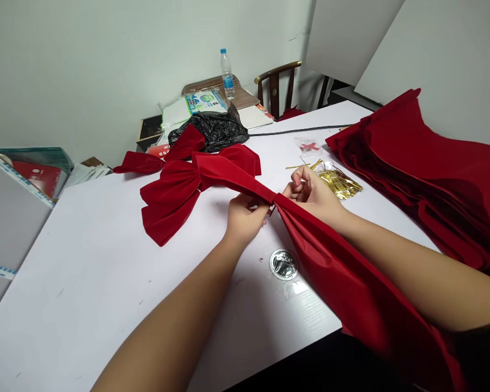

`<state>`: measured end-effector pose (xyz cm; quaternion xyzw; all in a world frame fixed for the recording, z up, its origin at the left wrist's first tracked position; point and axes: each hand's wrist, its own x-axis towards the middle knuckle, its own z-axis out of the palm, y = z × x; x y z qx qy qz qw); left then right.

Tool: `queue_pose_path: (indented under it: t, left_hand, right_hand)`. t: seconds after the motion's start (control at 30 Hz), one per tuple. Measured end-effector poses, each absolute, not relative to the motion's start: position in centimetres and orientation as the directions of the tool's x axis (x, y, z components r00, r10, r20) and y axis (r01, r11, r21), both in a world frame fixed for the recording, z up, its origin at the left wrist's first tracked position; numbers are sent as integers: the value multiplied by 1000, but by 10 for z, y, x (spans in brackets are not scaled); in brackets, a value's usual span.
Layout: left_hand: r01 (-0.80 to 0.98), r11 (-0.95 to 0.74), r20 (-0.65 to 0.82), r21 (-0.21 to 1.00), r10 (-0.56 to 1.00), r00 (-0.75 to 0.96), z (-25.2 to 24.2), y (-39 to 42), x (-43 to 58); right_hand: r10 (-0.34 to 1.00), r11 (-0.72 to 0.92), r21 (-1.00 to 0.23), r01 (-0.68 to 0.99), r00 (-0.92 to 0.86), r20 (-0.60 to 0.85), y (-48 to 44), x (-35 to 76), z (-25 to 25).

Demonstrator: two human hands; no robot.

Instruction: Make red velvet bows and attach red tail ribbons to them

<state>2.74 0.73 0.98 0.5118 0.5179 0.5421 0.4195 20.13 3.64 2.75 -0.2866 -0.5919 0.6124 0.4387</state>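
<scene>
Centrally held: a red velvet ribbon [335, 256] is stretching between both hands and draping over the near edge of the desk [106, 283], while its far end is running toward a red velvet bow [171, 190] lying near the far-left side.
Left hand [245, 218]: the fingers are curling closed around the gathered ribbon.
Right hand [314, 196]: the fingers are curving partly open at the ribbon's upper edge; whether they are pinching it cannot be told.
Handling: the velvet is judged light, soft and limp, so the gathered middle appears the surest place to hold.
Nearby: gold twist ties [337, 182] are lying just beyond the right hand, and a stack of red velvet ribbons [424, 174] is lying along the right edge.
</scene>
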Motion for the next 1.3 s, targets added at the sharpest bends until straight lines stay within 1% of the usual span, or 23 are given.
queue_pose_path:
  t: [0.13,0.27,0.4,0.5,0.63,0.8,0.9,0.97,1.1,1.3]
  left_hand:
    - [42,-103,108,994,987,-121,11,8,29]
    - [4,-81,81,997,990,-119,10,7,31]
    - [-43,-50,47,998,997,-60,9,6,32]
    - [-72,-42,39,997,998,-47,10,5,32]
    - [-94,-35,33,995,999,-26,11,4,32]
    - [-111,-64,63,992,998,-14,12,2,30]
    - [-94,-130,129,987,991,-20,12,1,30]
    - [-80,-174,173,981,985,-22,12,1,30]
    - [-58,-217,217,974,976,-13,10,1,30]
    - [-21,-233,233,972,972,-26,9,2,29]
  right_hand:
    - [917,152,-980,-131,-352,189,33,199,25]
    - [937,203,-974,-100,-268,223,33,197,22]
    - [936,253,-965,-75,-235,264,35,196,21]
    - [935,278,-959,-48,-217,282,36,196,20]
    - [942,275,-960,-50,-186,279,37,197,20]
    - [937,283,-958,-42,-201,285,37,200,22]
    - [932,286,-958,-33,-224,286,37,200,23]
    - [926,264,-964,-32,-271,263,37,201,22]
    - [912,202,-977,-68,-351,213,36,201,20]
    - [921,157,-977,-143,-337,197,37,199,21]
